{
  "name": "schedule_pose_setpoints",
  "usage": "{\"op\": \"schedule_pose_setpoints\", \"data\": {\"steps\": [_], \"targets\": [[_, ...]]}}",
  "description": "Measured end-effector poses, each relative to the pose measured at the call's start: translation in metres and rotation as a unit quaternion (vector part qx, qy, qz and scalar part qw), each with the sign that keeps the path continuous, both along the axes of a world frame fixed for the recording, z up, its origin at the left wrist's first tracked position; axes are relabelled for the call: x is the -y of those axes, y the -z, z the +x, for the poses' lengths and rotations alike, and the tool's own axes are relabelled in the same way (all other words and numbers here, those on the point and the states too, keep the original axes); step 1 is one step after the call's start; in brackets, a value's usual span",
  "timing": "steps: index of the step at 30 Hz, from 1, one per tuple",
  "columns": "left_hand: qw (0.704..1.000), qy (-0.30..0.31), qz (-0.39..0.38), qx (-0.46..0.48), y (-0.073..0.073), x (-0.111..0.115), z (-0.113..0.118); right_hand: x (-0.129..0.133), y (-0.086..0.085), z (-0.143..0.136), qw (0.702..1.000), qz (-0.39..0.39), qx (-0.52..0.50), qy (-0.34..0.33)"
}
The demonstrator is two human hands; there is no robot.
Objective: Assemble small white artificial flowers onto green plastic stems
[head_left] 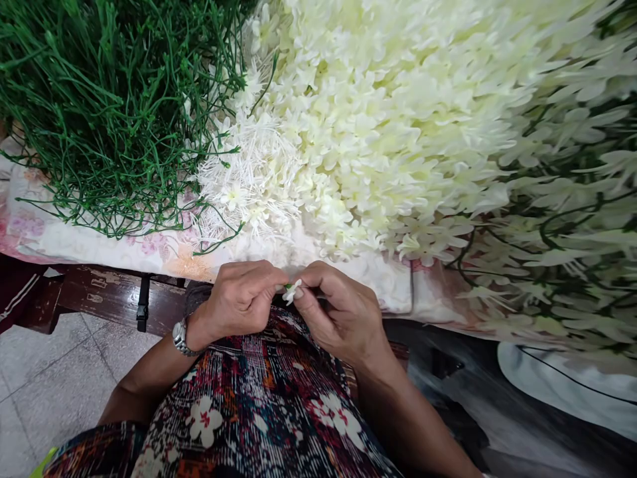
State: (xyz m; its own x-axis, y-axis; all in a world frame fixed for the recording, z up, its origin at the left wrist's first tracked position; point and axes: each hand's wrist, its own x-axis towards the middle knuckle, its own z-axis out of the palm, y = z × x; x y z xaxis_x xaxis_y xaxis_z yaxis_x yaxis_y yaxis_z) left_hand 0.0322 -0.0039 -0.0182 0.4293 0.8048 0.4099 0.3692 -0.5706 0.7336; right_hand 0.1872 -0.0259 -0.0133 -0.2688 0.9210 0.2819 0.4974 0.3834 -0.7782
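Both hands meet in front of the table's near edge, over my lap. My left hand [245, 297], with a wristwatch [180, 337] on its wrist, pinches the green end of a small piece. My right hand [343, 309] has thumb and forefinger closed on the same piece, a small white artificial flower [292, 293]. Its petals show between the fingertips, while the rest is hidden. Just beyond my hands lies a heap of white thread-like stamens [253, 176]. A large pile of cream-white artificial petals [378, 133] spreads behind and to the right.
Green plastic stems [119, 113] are heaped at the back left. At the right lie white flowers on green stems [572, 219]. A flower-patterned cloth [99, 229] covers the table. Below its left edge is a brown wooden bench [104, 299] with a black buckled strap [143, 302].
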Motion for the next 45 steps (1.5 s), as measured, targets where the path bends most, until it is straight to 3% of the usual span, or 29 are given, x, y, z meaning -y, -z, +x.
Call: {"op": "schedule_pose_setpoints", "data": {"steps": [10,14,19,32,45], "targets": [[1.000,-0.018,0.009,0.019,0.001,0.000,0.005,0.000,0.002,0.000,1.000,0.001,-0.001,0.012],[0.996,-0.014,-0.071,0.045,-0.006,-0.001,0.003,-0.001,-0.001,-0.003,0.999,0.025,0.006,0.029],[0.983,-0.053,-0.155,0.082,-0.011,0.000,0.000,-0.001,-0.004,-0.009,0.989,0.117,0.015,0.090],[0.990,-0.094,-0.079,0.071,-0.007,0.001,-0.001,-0.007,-0.014,-0.007,0.996,0.075,0.003,0.042],[0.998,-0.067,0.017,0.013,-0.001,-0.001,0.003,-0.011,-0.001,-0.004,0.995,0.094,0.025,0.034]]}}
